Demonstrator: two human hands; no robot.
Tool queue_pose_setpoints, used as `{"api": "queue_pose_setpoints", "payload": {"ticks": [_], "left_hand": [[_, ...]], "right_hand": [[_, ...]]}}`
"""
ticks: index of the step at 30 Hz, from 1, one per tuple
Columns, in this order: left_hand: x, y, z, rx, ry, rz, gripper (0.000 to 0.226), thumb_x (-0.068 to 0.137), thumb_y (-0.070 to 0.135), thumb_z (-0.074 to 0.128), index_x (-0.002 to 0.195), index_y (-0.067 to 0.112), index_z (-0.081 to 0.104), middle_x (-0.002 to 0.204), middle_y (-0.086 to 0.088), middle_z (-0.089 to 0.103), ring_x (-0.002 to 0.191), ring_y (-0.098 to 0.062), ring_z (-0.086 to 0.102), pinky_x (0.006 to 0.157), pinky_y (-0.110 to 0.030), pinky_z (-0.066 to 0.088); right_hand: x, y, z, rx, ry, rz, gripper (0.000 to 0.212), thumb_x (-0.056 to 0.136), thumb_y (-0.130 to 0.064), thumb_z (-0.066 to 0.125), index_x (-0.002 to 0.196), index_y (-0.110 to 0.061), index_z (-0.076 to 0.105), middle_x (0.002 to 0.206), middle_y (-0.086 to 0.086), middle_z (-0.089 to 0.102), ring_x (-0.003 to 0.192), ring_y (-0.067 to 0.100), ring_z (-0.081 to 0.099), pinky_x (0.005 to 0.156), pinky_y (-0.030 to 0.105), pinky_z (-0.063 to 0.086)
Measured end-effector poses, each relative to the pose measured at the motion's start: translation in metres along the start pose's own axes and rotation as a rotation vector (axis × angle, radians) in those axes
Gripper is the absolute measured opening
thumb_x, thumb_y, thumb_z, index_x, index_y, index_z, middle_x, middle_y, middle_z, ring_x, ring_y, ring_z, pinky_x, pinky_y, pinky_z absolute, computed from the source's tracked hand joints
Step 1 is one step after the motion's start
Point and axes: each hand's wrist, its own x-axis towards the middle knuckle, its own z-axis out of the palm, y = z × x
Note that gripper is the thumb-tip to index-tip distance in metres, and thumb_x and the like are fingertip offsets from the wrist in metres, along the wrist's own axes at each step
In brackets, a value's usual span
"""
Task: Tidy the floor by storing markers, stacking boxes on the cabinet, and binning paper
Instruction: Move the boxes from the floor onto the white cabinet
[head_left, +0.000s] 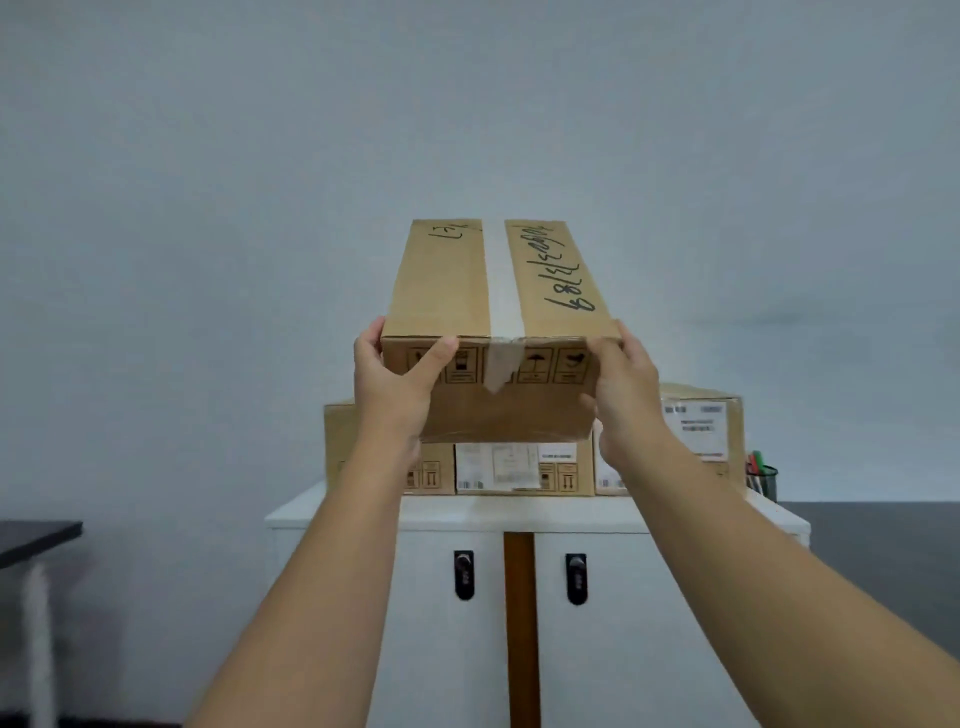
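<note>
Left hand (395, 379) and right hand (623, 395) grip a taped brown cardboard box (498, 291) above two cardboard boxes (524, 467) on the white cabinet (395, 512).

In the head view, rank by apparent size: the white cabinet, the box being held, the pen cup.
1. white cabinet
2. held box, enlarged by nearness to the camera
3. pen cup, clearly smallest

The held box (498, 332) hides the tops of two boxes behind; the pen cup (763, 480) at 4 o'clock is half hidden.
</note>
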Motion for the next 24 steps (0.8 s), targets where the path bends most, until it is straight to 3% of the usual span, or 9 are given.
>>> {"api": "queue_pose_setpoints", "payload": {"ticks": [4,8,11,14,16,17,20,24], "left_hand": [[0.040,-0.005,-0.059,0.047,0.094,-0.053,0.106,0.048,0.052,0.089,0.140,0.024,0.046,0.136,0.002,0.059,0.121,-0.021,0.060,0.095,-0.052,0.052],[0.081,-0.026,-0.095,0.115,0.145,-0.081,0.073,0.075,0.035,0.078,0.138,0.016,0.046,0.132,-0.003,0.062,0.113,-0.022,0.063,0.073,-0.037,0.053],[0.102,-0.044,-0.104,0.293,0.181,-0.033,0.094,0.064,0.052,0.076,0.145,0.026,0.035,0.147,0.000,0.048,0.133,-0.025,0.050,0.099,-0.051,0.050],[0.111,-0.058,-0.104,0.566,0.174,0.084,0.091,0.083,0.038,0.070,0.157,0.029,0.019,0.165,0.007,0.011,0.150,-0.017,0.019,0.120,-0.041,0.025],[0.123,-0.070,-0.106,0.733,0.067,0.134,0.086,0.093,0.024,0.065,0.159,0.024,0.010,0.165,0.012,-0.013,0.152,-0.013,0.000,0.118,-0.028,0.015],[0.131,-0.077,-0.108,0.833,0.013,0.155,0.087,0.094,0.022,0.063,0.159,0.022,0.006,0.163,0.011,-0.021,0.152,-0.015,-0.007,0.119,-0.029,0.012],[0.149,-0.096,-0.121,1.179,-0.073,0.120,0.096,0.094,0.033,0.061,0.158,0.022,-0.010,0.160,0.008,-0.032,0.152,-0.024,-0.016,0.121,-0.054,0.002],[0.154,-0.131,-0.136,1.299,-0.145,-0.018,0.094,0.095,0.044,0.057,0.158,0.021,-0.010,0.162,0.007,-0.028,0.153,-0.026,-0.011,0.120,-0.061,0.005]], "right_hand": [[0.019,0.029,0.059,-0.073,-0.196,0.025,0.062,0.093,-0.012,0.053,0.149,-0.029,0.034,0.125,-0.015,0.050,0.099,-0.001,0.053,0.098,0.037,0.046],[0.037,0.066,0.101,-0.290,-0.376,-0.056,0.070,0.086,-0.018,0.056,0.147,-0.038,0.030,0.141,-0.016,0.044,0.129,0.011,0.044,0.107,0.040,0.041],[0.054,0.085,0.119,-0.463,-0.423,-0.194,0.076,0.086,-0.016,0.059,0.148,-0.041,0.024,0.151,-0.012,0.034,0.138,0.012,0.034,0.113,0.044,0.036],[0.070,0.098,0.131,-0.607,-0.473,-0.297,0.085,0.088,-0.015,0.062,0.152,-0.042,0.012,0.156,-0.008,0.025,0.144,0.015,0.026,0.117,0.040,0.027],[0.086,0.105,0.139,-0.706,-0.477,-0.347,0.092,0.090,-0.018,0.062,0.151,-0.044,-0.002,0.160,-0.006,0.017,0.146,0.016,0.020,0.118,0.039,0.024],[0.094,0.109,0.144,-0.761,-0.485,-0.369,0.096,0.090,-0.022,0.061,0.149,-0.047,-0.010,0.161,-0.005,0.011,0.147,0.018,0.017,0.119,0.042,0.023],[0.110,0.117,0.151,-0.948,-0.512,-0.393,0.104,0.088,-0.037,0.061,0.140,-0.054,-0.027,0.162,0.001,0.005,0.143,0.026,0.027,0.115,0.046,0.030],[0.110,0.149,0.150,-1.200,-0.554,-0.406,0.099,0.092,-0.035,0.060,0.147,-0.045,-0.022,0.162,0.006,0.004,0.137,0.032,0.034,0.111,0.046,0.035]]}}
